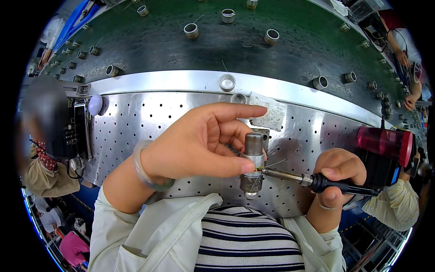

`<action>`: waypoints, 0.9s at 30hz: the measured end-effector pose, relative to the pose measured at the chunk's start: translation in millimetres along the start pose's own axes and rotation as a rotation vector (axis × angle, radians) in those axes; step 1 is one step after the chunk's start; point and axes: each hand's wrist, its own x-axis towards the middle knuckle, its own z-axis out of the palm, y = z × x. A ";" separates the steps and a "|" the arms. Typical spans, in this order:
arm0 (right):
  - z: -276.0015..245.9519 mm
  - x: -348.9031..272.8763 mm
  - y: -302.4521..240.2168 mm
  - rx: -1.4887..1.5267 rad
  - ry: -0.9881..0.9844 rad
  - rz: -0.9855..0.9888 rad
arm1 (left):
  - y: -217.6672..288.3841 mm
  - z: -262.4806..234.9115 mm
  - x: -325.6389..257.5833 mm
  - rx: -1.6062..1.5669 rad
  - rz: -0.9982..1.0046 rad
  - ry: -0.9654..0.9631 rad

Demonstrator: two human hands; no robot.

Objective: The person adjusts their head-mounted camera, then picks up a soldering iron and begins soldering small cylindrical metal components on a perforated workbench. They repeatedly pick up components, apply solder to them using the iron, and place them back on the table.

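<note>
In the middle, a steel cylindrical post (253, 144) stands upright with a silvery metal ring (258, 160) around it. My left hand (199, 140) pinches the ring from the left, thumb pressed at its lower edge and index finger stretched out above. The other left fingers curl behind, partly hidden. My right hand (340, 170) is closed around the black handle of a soldering iron (294, 177). Its tip points left and meets the lower edge of the ring beside my thumb. A thin wire (277, 164) sticks out to the right there.
Beneath is a perforated metal plate (131, 131). A white cloth (272, 113) and a loose ring (227, 82) lie beyond the post. Across the far side runs a green conveyor belt (158, 50) with several rings. A red cylinder (385, 144) stands right. Other people work at both sides.
</note>
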 end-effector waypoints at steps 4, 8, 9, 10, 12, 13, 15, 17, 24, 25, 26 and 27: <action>-0.3 -1.4 0.4 -0.036 0.019 -0.002 | -1.5 0.4 0.9 -0.023 0.021 -0.031; -0.5 -5.0 0.6 -0.012 0.141 -0.010 | 1.0 0.6 3.4 -0.052 0.007 -0.041; -0.6 -5.0 1.9 0.007 0.177 -0.015 | 2.4 0.8 2.8 -0.059 0.007 -0.037; -0.2 -5.3 3.0 -0.030 0.180 -0.058 | -2.5 -1.0 4.4 -0.079 0.017 -0.060; 1.8 -0.2 1.7 0.017 0.180 -0.001 | -1.2 -14.6 7.5 -0.057 0.068 -0.062; 2.0 1.4 -2.5 0.002 0.171 0.063 | 8.1 -15.9 9.0 -0.017 0.122 -0.014; -0.8 0.1 -6.0 -0.050 0.237 0.097 | 27.6 -26.2 14.2 0.074 0.237 0.100; 1.0 1.5 -7.5 -0.094 0.312 0.056 | 51.6 -47.5 11.4 0.204 0.451 0.254; 4.9 5.9 -8.8 0.027 0.301 0.039 | 134.2 -219.0 -37.4 1.439 0.562 1.284; 4.3 5.8 -7.8 0.041 0.294 0.053 | 136.9 -232.0 -43.4 1.494 0.480 1.299; 4.7 5.7 -7.1 0.053 0.290 0.065 | 139.8 -242.5 -47.1 1.547 0.399 1.310; 4.1 5.7 -6.8 0.065 0.284 0.077 | 141.3 -251.1 -49.1 1.599 0.317 1.321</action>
